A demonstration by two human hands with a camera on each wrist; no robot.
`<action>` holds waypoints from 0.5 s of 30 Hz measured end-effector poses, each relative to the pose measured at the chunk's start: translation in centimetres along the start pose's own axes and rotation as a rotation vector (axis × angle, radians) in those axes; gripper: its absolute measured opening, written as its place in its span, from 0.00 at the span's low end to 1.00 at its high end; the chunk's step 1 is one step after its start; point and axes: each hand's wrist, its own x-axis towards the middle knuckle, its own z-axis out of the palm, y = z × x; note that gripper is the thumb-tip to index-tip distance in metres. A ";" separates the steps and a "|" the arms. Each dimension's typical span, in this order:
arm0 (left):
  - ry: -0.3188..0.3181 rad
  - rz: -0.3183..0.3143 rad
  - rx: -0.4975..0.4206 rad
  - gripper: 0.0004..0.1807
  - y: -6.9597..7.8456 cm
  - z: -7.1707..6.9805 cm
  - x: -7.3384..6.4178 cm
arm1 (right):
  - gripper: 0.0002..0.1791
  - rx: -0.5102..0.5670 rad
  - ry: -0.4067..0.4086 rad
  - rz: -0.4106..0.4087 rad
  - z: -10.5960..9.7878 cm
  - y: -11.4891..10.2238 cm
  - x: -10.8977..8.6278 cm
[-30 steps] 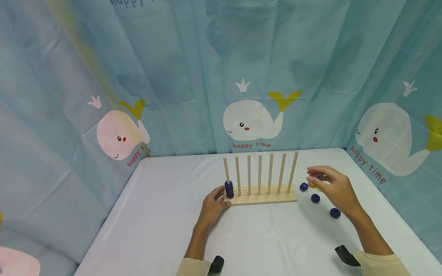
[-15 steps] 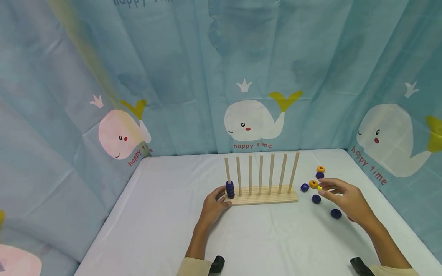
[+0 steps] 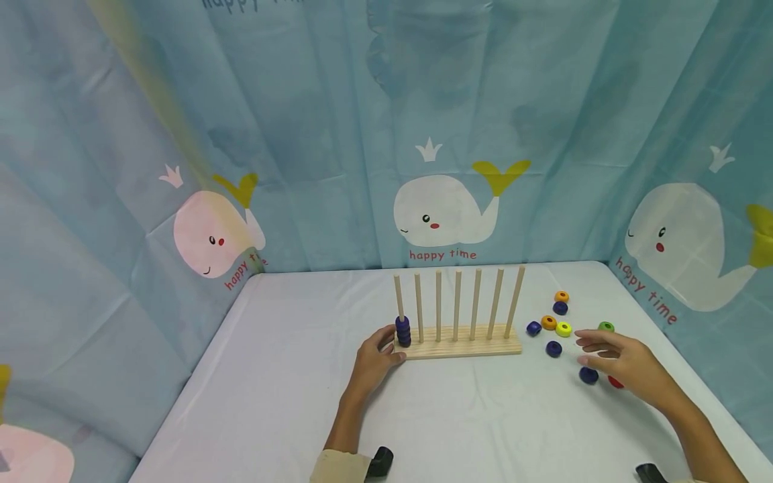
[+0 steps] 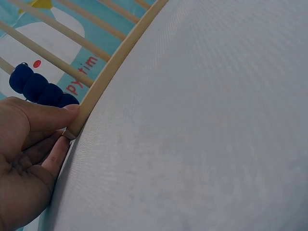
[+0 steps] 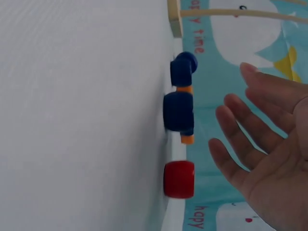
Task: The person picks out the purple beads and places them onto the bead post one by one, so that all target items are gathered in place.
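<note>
A wooden peg rack (image 3: 461, 347) with several upright dowels stands on the table. Dark blue beads (image 3: 402, 332) are stacked on its leftmost peg. My left hand (image 3: 370, 365) holds the left end of the base between thumb and fingers; the left wrist view shows its fingertips on the base (image 4: 108, 72) beside the blue beads (image 4: 41, 89). Over the loose beads at the right hovers my right hand (image 3: 631, 365), fingers apart and holding nothing. Below it are a blue bead (image 3: 588, 375) and a partly hidden red bead (image 3: 616, 382); a green bead (image 3: 606, 327) lies just behind.
Farther left of the right hand lie a yellow bead (image 3: 563, 329), orange beads (image 3: 548, 323) and more blue beads (image 3: 553, 349). A white cloth (image 3: 272, 376) covers the table. Behind it hangs a blue whale-print curtain (image 3: 326, 201).
My right hand has moved right and toward me, uncovering the yellow, orange and green beads. The left hand stays on the rack's left end.
</note>
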 end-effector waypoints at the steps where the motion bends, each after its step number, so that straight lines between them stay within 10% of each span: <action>1: 0.001 -0.001 0.000 0.38 0.0 0.0 0.0 | 0.31 0.005 -0.014 0.006 -0.1 0.2 0.0; 15: 0.006 0.000 -0.016 0.38 -0.1 0.1 0.1 | 0.35 0.060 -0.152 0.125 -0.7 2.2 -0.1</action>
